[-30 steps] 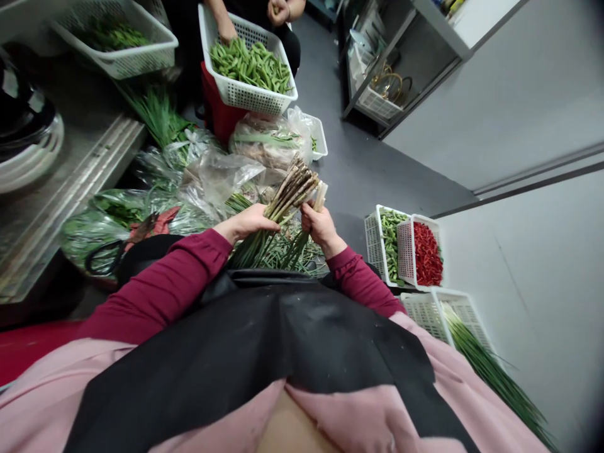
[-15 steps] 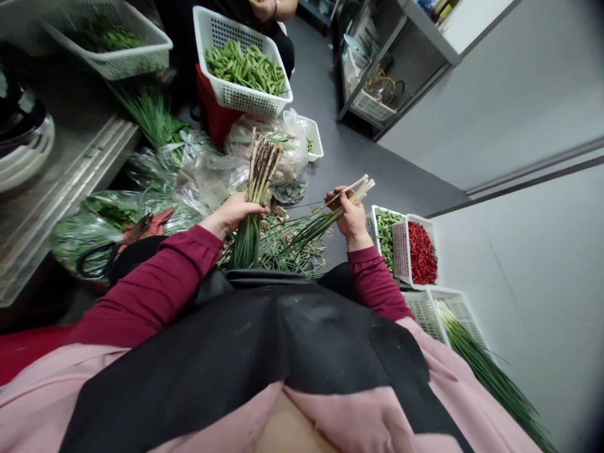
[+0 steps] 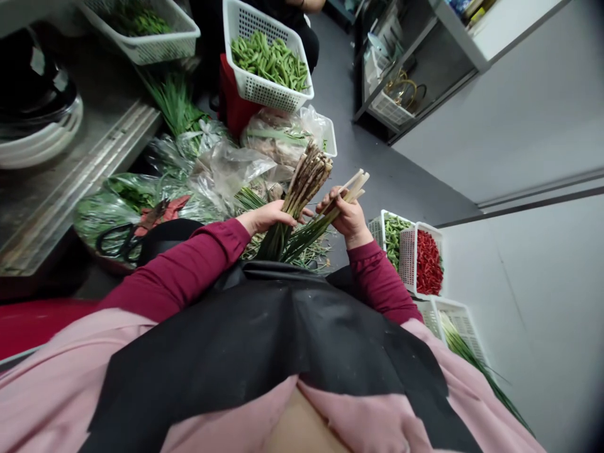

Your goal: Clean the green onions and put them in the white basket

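Just beyond the smooth black apron (image 3: pixel 283 333), the person's left hand (image 3: pixel 268 218) grips a thick bundle of stalks (image 3: pixel 309 177), root ends brown and ragged. The bundle's long axis slants away from the apron, roots outward and slightly right, green leaves toward it. The right hand (image 3: pixel 349 219) pinches a few white-ended stalks (image 3: pixel 353 190), tips pointing outward and right, leaves trailing back toward the apron. Grey floor (image 3: pixel 363 173) stretches beyond the apron; a scuffed metal desk (image 3: pixel 101 160) stands to its left, a perforated white plastic basket (image 3: pixel 408 259) of red chillies (image 3: pixel 428 263) to its right.
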Demonstrator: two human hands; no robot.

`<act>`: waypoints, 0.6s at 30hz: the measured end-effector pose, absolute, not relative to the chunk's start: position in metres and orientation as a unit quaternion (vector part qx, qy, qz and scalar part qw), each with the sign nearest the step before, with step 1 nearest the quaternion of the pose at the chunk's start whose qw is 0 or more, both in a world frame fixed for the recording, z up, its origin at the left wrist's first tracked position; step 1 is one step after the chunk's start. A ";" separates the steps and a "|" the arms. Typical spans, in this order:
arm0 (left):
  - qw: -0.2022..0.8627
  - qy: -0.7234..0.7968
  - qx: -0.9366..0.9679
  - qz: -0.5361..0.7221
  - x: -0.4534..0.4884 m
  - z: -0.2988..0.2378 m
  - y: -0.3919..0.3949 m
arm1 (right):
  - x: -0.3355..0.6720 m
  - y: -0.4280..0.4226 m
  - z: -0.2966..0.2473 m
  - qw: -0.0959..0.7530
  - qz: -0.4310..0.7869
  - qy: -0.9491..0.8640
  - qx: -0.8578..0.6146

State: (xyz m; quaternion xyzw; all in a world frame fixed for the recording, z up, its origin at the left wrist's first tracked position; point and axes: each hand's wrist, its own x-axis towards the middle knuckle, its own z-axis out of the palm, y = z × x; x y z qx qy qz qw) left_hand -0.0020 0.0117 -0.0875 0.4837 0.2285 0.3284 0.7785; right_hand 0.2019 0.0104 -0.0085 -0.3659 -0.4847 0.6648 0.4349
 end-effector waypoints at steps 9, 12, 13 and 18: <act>0.783 0.236 0.449 0.361 0.006 -0.085 0.010 | 0.191 0.016 -0.012 0.379 0.676 -0.501 -0.384; 0.744 0.329 0.431 0.391 0.002 -0.085 0.014 | 0.216 0.028 0.000 0.460 0.594 -0.508 -0.420; 0.730 0.362 0.422 0.397 0.000 -0.086 0.016 | 0.232 0.032 0.008 0.504 0.551 -0.506 -0.431; 0.725 0.413 0.392 0.389 -0.006 -0.091 0.019 | 0.322 0.037 0.051 0.651 0.316 -0.530 -0.442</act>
